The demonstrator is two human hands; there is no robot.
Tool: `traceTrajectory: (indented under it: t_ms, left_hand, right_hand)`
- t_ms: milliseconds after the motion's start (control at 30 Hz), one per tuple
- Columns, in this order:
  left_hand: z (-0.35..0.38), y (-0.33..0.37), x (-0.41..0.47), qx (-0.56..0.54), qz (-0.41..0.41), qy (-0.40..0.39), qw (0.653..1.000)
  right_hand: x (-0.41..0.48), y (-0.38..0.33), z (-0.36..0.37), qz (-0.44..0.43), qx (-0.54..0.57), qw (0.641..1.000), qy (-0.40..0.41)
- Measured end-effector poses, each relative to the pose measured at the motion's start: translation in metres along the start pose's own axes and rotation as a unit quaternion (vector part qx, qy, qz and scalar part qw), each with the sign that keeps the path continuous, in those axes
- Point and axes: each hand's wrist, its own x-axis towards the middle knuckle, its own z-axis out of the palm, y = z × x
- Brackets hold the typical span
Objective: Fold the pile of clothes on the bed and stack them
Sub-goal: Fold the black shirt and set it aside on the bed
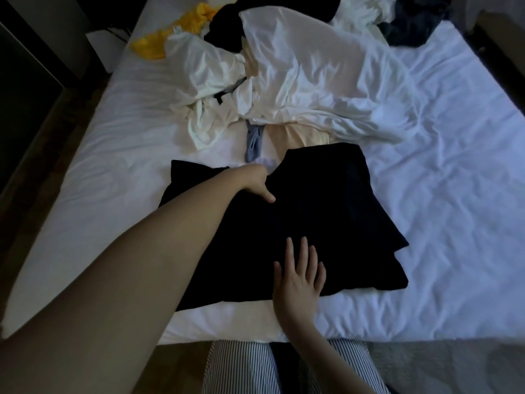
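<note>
I see a plain black garment (312, 211) under my right fingers (304, 251) and my left fingers (268, 196). The bed sheet (440, 194) around it is white, with a bluish cast to the right of my right fingers. Just beyond my left fingers lie a pale grey-blue piece (254, 142) and a cream piece (298, 136). Farther beyond are white clothes (312, 66), then a bright yellow garment (181, 27), a black heap (224, 27) and a dark navy garment (412, 24). Nearer me than my right fingers, my trousers (241, 365) are white with thin dark stripes.
</note>
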Motion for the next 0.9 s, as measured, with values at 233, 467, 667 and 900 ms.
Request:
traceTrajectory:
  t_ms: [233,467,667,900]
  left_hand:
    - [0.005,-0.005,-0.019,-0.111,0.008,-0.06,0.992]
    - [-0.001,-0.002,-0.041,-0.159,-0.011,-0.03,0.987]
    - [-0.029,-0.004,-0.08,-0.277,-0.039,0.011,0.96]
    - [-0.085,-0.003,-0.158,-0.525,-0.067,0.05,0.847]
  right_hand:
    - [-0.023,-0.034,-0.032,0.39,0.338,0.854,0.07]
    - [-0.019,-0.059,-0.047,0.54,0.579,0.61,-0.009]
    - [-0.017,-0.048,-0.061,0.442,0.595,0.655,-0.146]
    - [0.037,-0.018,-0.165,0.234,0.662,0.712,-0.007]
